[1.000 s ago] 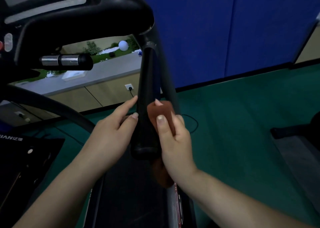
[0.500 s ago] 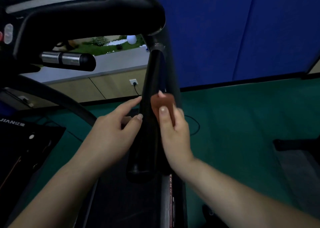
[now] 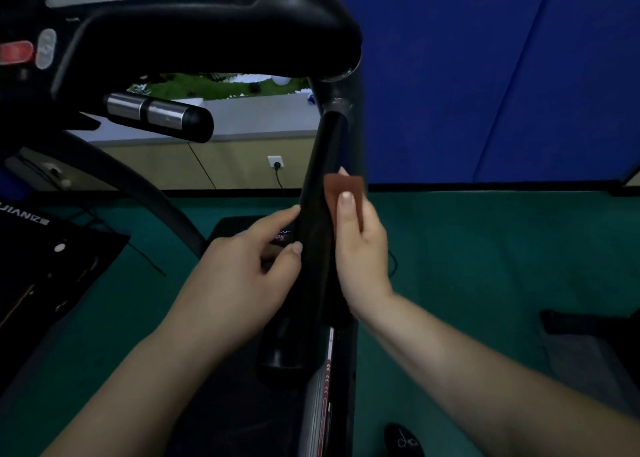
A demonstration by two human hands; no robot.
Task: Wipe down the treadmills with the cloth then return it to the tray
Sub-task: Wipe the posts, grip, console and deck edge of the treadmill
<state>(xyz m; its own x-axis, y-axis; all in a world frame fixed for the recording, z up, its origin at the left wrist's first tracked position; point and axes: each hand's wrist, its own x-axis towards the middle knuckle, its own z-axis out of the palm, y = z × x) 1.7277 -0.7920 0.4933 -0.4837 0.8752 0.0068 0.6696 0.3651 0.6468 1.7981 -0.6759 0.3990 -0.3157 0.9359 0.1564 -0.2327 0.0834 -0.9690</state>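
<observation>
Hidden or unclear: the cloth, reddish-brown, shows only as a small patch above the right thumb; the rest lies behind the right hand and the rail. The right fingers are mostly out of sight behind the rail; only one fingertip shows above the cloth's top edge. The rail's upper end is blurred where it meets the console, which is cut off at the top and left edge. The belt below both wrists is dark, with little detail. A shoe under the right forearm is cut off at the bottom edge. No tray can be made out.

Hands: the right hand grips the cloth, thumb pressing it from the front, and holds it against the right side of the rail. The left hand is released, fingers straight, its forefinger and thumb tips touching the rail's left side, level with the right hand.

Surroundings: a chrome-banded grip juts out up and left of the left hand. A socket with a cord sits on the wall just beyond the left fingertips. Green floor spreads to the right of the right hand; blue panels rise above it.

Change from a second ago: both hands sit higher along the rail, farther from its rounded lower end. The tail of cloth that hung below the right wrist no longer shows. The red button on the console's left edge has come into view.
</observation>
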